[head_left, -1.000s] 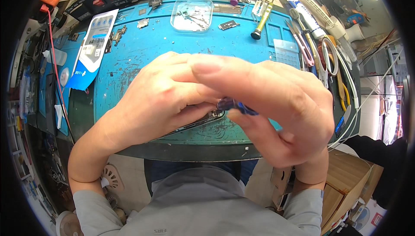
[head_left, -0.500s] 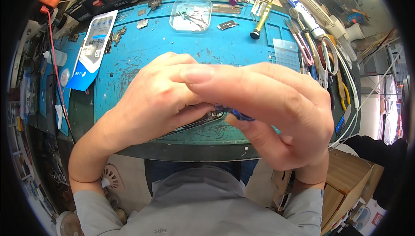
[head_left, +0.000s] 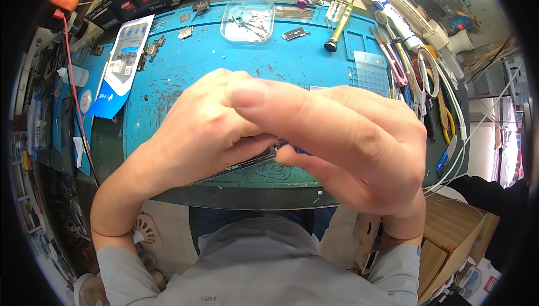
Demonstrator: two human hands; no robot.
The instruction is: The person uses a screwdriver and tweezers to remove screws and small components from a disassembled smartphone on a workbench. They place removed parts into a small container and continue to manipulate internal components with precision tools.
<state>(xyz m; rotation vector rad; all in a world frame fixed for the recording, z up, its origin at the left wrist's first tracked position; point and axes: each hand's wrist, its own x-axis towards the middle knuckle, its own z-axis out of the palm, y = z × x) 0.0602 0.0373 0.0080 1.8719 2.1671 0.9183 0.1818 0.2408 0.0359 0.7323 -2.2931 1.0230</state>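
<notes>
My left hand (head_left: 202, 123) is closed, its fingers curled over a thin, dark, flat device (head_left: 250, 163) tilted above the near part of the mat. Only a narrow strip of that device's edge shows below the fingers; the rest is hidden under the hand. Close above its right end, my right hand (head_left: 348, 143) pinches a slim blue tool (head_left: 300, 150). Just a sliver of blue shows between thumb and forefinger, and the fingers hide the tip. The two hands nearly touch in the middle.
A blue work mat (head_left: 185, 59) covers the bench. Farther back are a clear tray (head_left: 247, 21) of small parts and a yellow-green screwdriver (head_left: 339, 25). Scissors (head_left: 428, 73), tweezers and pliers line the right side. A blue-and-white packet (head_left: 120, 62) lies at left.
My right thumb and fingers have shifted slightly left, and the blue tool is now more hidden behind them. My left hand stays almost where it was.
</notes>
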